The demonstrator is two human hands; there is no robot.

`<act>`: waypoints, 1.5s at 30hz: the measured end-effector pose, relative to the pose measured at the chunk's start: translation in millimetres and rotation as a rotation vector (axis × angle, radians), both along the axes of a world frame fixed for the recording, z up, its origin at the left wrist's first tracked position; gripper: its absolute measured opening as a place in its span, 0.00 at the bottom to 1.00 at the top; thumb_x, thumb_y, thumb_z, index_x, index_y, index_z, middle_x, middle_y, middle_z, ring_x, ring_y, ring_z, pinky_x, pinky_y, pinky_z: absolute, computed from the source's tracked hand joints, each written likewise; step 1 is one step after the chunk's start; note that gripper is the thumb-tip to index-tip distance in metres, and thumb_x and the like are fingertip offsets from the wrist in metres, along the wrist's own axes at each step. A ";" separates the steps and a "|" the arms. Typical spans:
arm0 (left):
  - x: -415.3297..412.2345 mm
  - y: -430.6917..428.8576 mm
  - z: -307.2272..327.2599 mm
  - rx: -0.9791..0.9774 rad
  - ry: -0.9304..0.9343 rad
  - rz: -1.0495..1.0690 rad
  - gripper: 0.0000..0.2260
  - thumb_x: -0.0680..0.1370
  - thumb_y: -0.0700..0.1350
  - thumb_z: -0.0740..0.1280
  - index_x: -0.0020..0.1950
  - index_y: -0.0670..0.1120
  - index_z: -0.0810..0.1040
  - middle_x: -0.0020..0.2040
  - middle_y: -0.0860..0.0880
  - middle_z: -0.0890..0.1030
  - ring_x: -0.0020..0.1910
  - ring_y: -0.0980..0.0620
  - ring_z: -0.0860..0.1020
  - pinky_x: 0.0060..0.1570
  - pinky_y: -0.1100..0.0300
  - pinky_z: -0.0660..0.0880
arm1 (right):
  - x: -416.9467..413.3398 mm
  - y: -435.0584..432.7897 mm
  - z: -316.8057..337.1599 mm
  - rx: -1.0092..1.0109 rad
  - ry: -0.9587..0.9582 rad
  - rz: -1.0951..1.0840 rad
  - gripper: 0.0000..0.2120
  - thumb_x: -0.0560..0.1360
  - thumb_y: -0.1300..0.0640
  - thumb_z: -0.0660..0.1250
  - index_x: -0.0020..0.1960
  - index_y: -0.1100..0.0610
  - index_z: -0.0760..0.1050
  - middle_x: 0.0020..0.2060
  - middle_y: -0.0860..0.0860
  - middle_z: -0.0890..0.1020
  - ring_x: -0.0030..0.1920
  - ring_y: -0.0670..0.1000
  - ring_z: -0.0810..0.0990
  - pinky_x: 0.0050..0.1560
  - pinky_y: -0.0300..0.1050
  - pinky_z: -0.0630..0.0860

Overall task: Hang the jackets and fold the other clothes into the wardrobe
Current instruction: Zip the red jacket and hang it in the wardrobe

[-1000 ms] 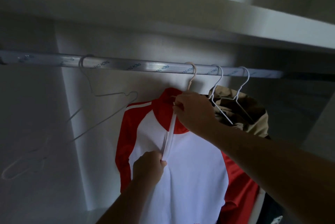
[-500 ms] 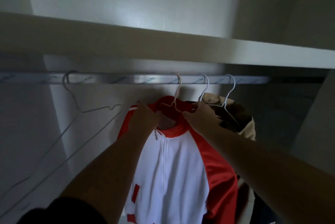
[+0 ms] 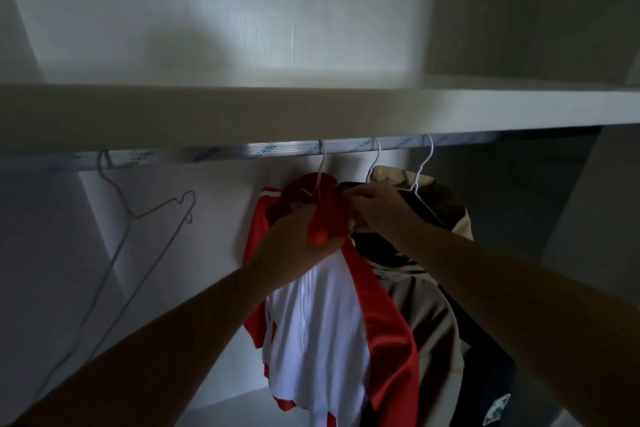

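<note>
A red and white zip jacket (image 3: 325,329) hangs on a thin wire hanger (image 3: 320,170) from the metal wardrobe rail (image 3: 277,151). My left hand (image 3: 298,239) grips the left side of its red collar. My right hand (image 3: 377,208) pinches the right side of the collar, close to the hanger's neck. Right of it hangs a tan hooded jacket (image 3: 433,305) on two more wire hangers (image 3: 420,167), with a dark garment behind it.
An empty wire hanger (image 3: 138,219) hangs tilted at the left end of the rail. A thick white shelf (image 3: 311,108) runs just above the rail. The wardrobe's side wall (image 3: 595,219) closes the right; a lower shelf (image 3: 225,409) lies below.
My left hand rose from the zip at mid-chest to the collar. The zip now looks closed up to the collar. The view tilted upward.
</note>
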State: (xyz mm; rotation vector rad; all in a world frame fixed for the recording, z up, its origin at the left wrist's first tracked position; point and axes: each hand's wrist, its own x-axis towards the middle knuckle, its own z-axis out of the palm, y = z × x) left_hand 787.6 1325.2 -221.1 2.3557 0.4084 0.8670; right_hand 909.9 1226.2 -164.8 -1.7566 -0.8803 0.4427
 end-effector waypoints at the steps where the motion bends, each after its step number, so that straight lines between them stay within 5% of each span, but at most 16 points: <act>1: 5.4 -2.2 -4.1 -0.023 0.000 -0.032 0.11 0.73 0.54 0.71 0.49 0.52 0.73 0.36 0.60 0.76 0.36 0.64 0.77 0.38 0.72 0.73 | 0.1 -1.3 -3.0 -0.034 0.015 0.004 0.12 0.79 0.67 0.58 0.55 0.63 0.79 0.38 0.56 0.80 0.40 0.56 0.80 0.48 0.58 0.79; 4: 14.2 1.9 3.7 -0.063 -0.051 0.093 0.06 0.77 0.43 0.67 0.40 0.47 0.75 0.32 0.55 0.75 0.34 0.55 0.75 0.37 0.69 0.69 | 1.6 -8.6 -11.2 -0.091 0.098 0.036 0.11 0.79 0.65 0.58 0.56 0.64 0.77 0.42 0.60 0.81 0.43 0.57 0.81 0.42 0.51 0.81; 7: 7.6 10.6 23.9 -0.393 -0.124 0.096 0.10 0.79 0.42 0.64 0.39 0.47 0.78 0.35 0.48 0.78 0.36 0.52 0.75 0.41 0.57 0.71 | 0.7 -20.7 -18.9 -0.209 0.074 0.151 0.08 0.79 0.58 0.61 0.53 0.60 0.77 0.46 0.63 0.82 0.47 0.61 0.83 0.43 0.53 0.82; 11: -7.8 18.5 41.4 -0.498 -0.146 0.044 0.12 0.81 0.42 0.61 0.39 0.44 0.77 0.29 0.50 0.76 0.28 0.55 0.75 0.32 0.62 0.71 | -7.6 -32.5 -28.4 -0.419 -0.392 0.233 0.08 0.78 0.57 0.61 0.44 0.59 0.76 0.37 0.57 0.81 0.40 0.57 0.82 0.35 0.40 0.75; 13: -9.6 21.3 44.9 -0.567 -0.081 0.001 0.13 0.80 0.45 0.63 0.39 0.41 0.77 0.27 0.49 0.76 0.25 0.54 0.74 0.31 0.61 0.72 | -10.4 -35.0 -35.3 -0.405 -0.561 0.195 0.08 0.77 0.60 0.60 0.49 0.62 0.77 0.43 0.58 0.81 0.44 0.57 0.80 0.36 0.39 0.70; 18: -10.7 20.5 42.2 -0.259 0.400 -0.011 0.07 0.78 0.45 0.66 0.40 0.49 0.74 0.36 0.52 0.77 0.32 0.61 0.76 0.30 0.72 0.70 | -20.8 -48.5 -46.6 -0.393 -0.550 0.223 0.11 0.79 0.60 0.57 0.58 0.61 0.72 0.49 0.57 0.81 0.41 0.51 0.79 0.30 0.33 0.67; 23: -16.6 6.5 53.9 -0.293 0.248 0.125 0.03 0.79 0.43 0.62 0.47 0.49 0.73 0.41 0.52 0.75 0.38 0.55 0.74 0.33 0.65 0.68 | -27.8 -67.8 -52.9 -0.529 -0.573 0.187 0.12 0.80 0.60 0.56 0.62 0.62 0.70 0.53 0.58 0.80 0.50 0.56 0.80 0.40 0.41 0.69; 28: -40.7 -29.3 44.1 -0.170 0.023 0.065 0.12 0.77 0.36 0.63 0.56 0.50 0.71 0.47 0.56 0.76 0.44 0.65 0.75 0.39 0.77 0.70 | -40.7 -100.5 -52.6 -0.472 -0.509 0.092 0.23 0.78 0.64 0.57 0.72 0.54 0.64 0.60 0.54 0.78 0.59 0.53 0.77 0.49 0.35 0.67; 32: -63.0 -65.9 25.3 -0.091 -0.069 0.072 0.15 0.76 0.34 0.66 0.61 0.45 0.73 0.56 0.52 0.76 0.53 0.60 0.75 0.53 0.75 0.68 | -61.7 -138.9 -55.4 -0.406 -0.391 0.083 0.26 0.77 0.69 0.56 0.74 0.56 0.62 0.56 0.59 0.79 0.54 0.58 0.79 0.54 0.50 0.75; 37: -83.4 -119.8 24.4 -0.346 -0.069 0.058 0.10 0.77 0.35 0.63 0.53 0.49 0.76 0.49 0.61 0.77 0.48 0.70 0.75 0.46 0.76 0.70 | -84.3 -185.1 -50.4 -0.248 -0.213 -0.025 0.23 0.75 0.71 0.58 0.69 0.59 0.67 0.56 0.55 0.81 0.48 0.56 0.81 0.44 0.47 0.76; 41: -100.7 -170.5 3.6 -0.391 0.004 0.023 0.07 0.77 0.34 0.64 0.50 0.44 0.78 0.48 0.54 0.80 0.48 0.66 0.76 0.44 0.79 0.69 | -109.1 -233.6 -65.7 -0.221 -0.003 -0.129 0.20 0.76 0.71 0.58 0.66 0.58 0.69 0.54 0.54 0.81 0.39 0.50 0.79 0.32 0.36 0.73; 45: -110.5 -220.0 -11.5 -0.473 0.028 0.035 0.06 0.78 0.38 0.64 0.48 0.47 0.79 0.46 0.53 0.81 0.47 0.60 0.77 0.43 0.78 0.70 | -124.9 -286.3 -76.7 -0.193 0.155 -0.233 0.20 0.76 0.69 0.58 0.65 0.55 0.70 0.54 0.49 0.81 0.48 0.52 0.81 0.42 0.43 0.77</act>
